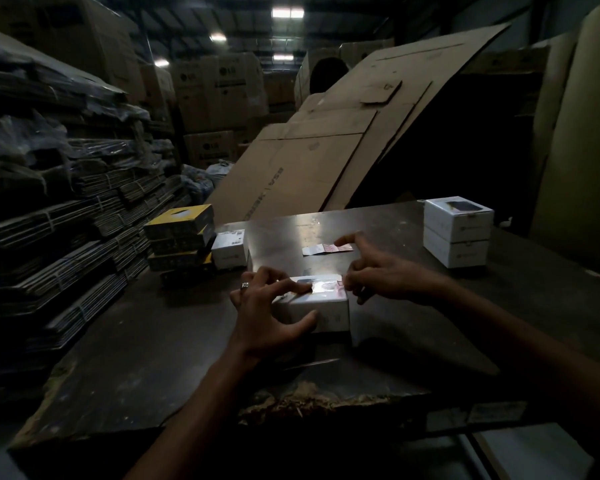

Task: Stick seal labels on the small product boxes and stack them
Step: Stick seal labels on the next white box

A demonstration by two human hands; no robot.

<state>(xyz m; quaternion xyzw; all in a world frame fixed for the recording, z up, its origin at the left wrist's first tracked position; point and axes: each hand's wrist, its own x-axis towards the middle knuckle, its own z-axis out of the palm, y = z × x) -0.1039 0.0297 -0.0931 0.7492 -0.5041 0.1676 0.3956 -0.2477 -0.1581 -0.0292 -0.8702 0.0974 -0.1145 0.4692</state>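
The sealing step is judged to be in hand: a small white cardboard product box (314, 308) is steadied on the dark worn tabletop (136, 341) by the left hand (271, 306), whose fingers are spread over its top and whose thumb is pressed against its near side. At the box's right top edge, a small pink seal label (340, 288) is being pressed down by the right hand (378, 271), its fingers curled at the label and its forefinger pointed away; whether the label is pinched or merely pushed cannot be told.

Next, the label would need to be smoothed over the edge, and the box carried to the stack of two white boxes (457, 232), well beyond and right of it.

The box looks glossy, with a bright glare on its lid. A strip of pink labels (328, 249) lies just beyond it.
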